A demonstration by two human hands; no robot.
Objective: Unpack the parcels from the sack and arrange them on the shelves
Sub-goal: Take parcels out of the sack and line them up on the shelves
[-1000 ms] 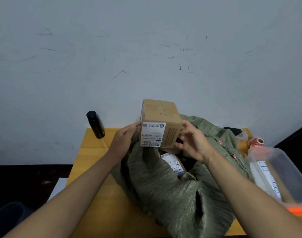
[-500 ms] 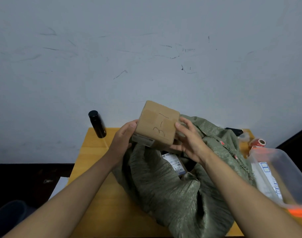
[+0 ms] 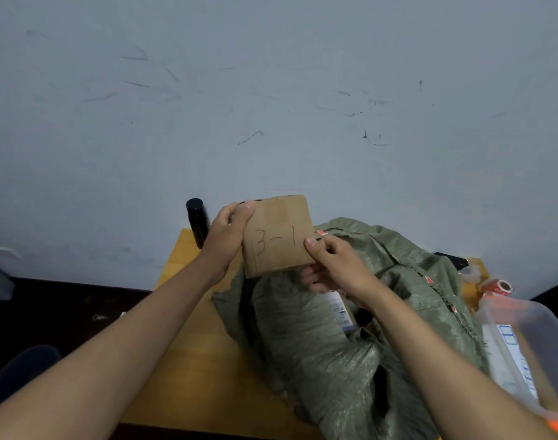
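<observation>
Tilted up since a moment ago, the box (image 3: 277,236) now shows its "3-1" face. Left hand (image 3: 225,236) and right hand (image 3: 331,265) both grip it above the sack (image 3: 319,338).

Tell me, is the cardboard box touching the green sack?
Cannot tell. In the head view the cardboard box, held by both hands, has its lower edge overlapping the green sack.

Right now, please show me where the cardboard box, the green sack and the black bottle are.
cardboard box (image 3: 277,236): head view, on the face marked "3-1".
green sack (image 3: 306,338): head view, on its crumpled front fabric.
black bottle (image 3: 197,225): head view, on the side of its body.
</observation>
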